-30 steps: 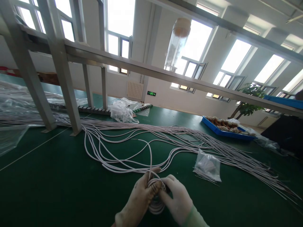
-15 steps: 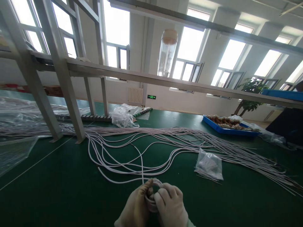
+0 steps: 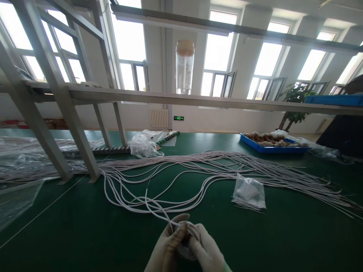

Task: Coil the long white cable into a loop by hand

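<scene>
Both gloved hands hold a small coil of light grey cable low in the middle of the view. My left hand is closed on the coil's left side, its thumb pressed over the top. My right hand grips the right side, its thumb reaching into the ring. Loose cable ends run up and left from the coil. Just beyond the hands, a long bundle of the same cables lies across the green table, several of them bowed toward me. The lower part of the coil is blurred.
A clear bag with thin strips beneath it lies right of the hands. Farther back are a blue tray of brownish parts and a crumpled plastic bag. Metal shelf posts stand at left; a bottle sits on the shelf.
My left thumb has moved down over the coil, and my right hand has turned so its thumb enters the ring. The loose ends now slant up-left together. The head view has shifted slightly.
</scene>
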Motion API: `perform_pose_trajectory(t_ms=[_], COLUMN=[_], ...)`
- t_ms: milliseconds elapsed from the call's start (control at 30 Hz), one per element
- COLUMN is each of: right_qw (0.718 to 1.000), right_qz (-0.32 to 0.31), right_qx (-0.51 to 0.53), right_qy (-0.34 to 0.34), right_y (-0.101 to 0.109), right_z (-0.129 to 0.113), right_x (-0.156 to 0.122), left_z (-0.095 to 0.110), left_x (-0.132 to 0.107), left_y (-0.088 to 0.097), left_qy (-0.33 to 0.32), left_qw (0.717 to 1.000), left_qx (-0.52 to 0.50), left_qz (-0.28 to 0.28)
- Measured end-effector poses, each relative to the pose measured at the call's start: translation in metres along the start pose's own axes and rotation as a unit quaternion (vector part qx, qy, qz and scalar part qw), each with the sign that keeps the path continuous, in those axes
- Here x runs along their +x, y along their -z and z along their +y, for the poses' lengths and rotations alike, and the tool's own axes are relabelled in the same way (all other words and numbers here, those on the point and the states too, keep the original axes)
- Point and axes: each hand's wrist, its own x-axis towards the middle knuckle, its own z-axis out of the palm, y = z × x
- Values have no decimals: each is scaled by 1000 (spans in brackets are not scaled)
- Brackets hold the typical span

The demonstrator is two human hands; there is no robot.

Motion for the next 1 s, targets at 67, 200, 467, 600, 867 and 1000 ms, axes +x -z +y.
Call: perform_pose_trajectory(t_ms=[67, 200, 467, 600, 867, 1000], right_qw=[998, 954, 869, 928, 977, 974], right_qz=[39, 139, 127, 117, 110, 93], right_qx=[-40, -257, -436, -307, -174, -201], right_qy=[7, 60, 193, 175, 62, 54], right_y=[-3, -3, -6, -9, -25, -24], right_z=[8, 17, 18, 11, -6, -5], right_x=[1, 3, 2, 2, 1, 3], left_z=[3, -2, 0, -1, -8, -10], left_x=[-5, 1, 2, 2, 19, 17], left_y=[-4, -7, -11, -1, 20, 20], left_qy=[24, 26, 21, -1, -28, -22], left_qw=[1000, 998, 996, 996, 999, 998], left_qx=[6, -6, 9, 20, -23, -62], left_qz=[2, 64, 86, 82, 16, 8])
